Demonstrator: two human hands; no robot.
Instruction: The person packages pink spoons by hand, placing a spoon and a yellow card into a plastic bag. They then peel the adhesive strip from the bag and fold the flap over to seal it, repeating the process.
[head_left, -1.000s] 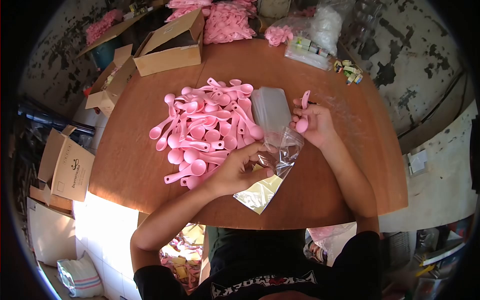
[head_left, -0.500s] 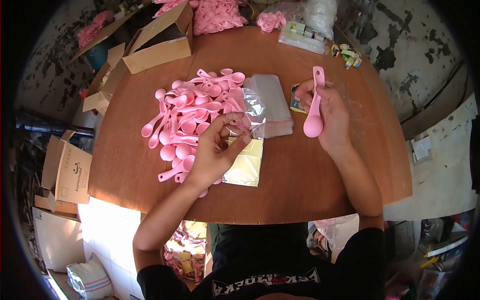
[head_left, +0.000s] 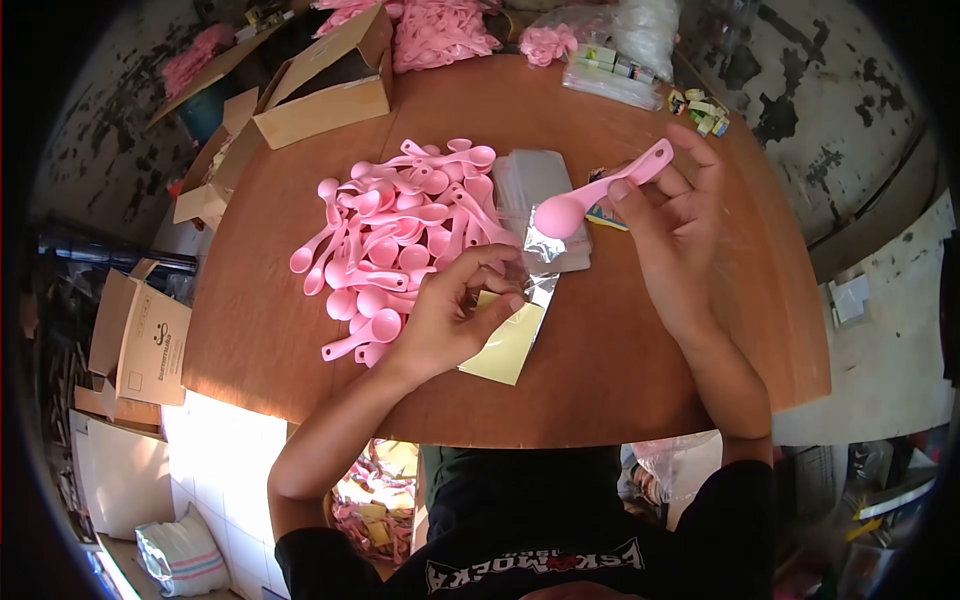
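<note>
Between the thumb and fingers of my right hand [head_left: 672, 215] is a pink measuring spoon [head_left: 610, 190], its round bowl pointing left and its holed handle up to the right. My left hand [head_left: 462, 310] pinches a clear plastic bag [head_left: 541, 290] with a pale yellow card [head_left: 505, 343] inside. The spoon's bowl overlaps the top of that bag in this view. Left of the bag spreads a heap of pink spoons [head_left: 385, 225]. Behind it lies a stack of clear bags [head_left: 537, 175]. A small blue and yellow box [head_left: 606, 214] shows partly behind my right hand.
An open cardboard box [head_left: 325, 110] stands at the table's [head_left: 640, 400] back left. Bagged pink pieces [head_left: 445, 35] lie along the far edge. At the back right are small boxes [head_left: 700, 112] and plastic packs [head_left: 610, 85]. Another carton [head_left: 155, 340] stands left of the table.
My right hand has swung the spoon from upright to slanted, bringing its bowl left to the bag. My left hand has shifted slightly right, tilting the bag with its card.
</note>
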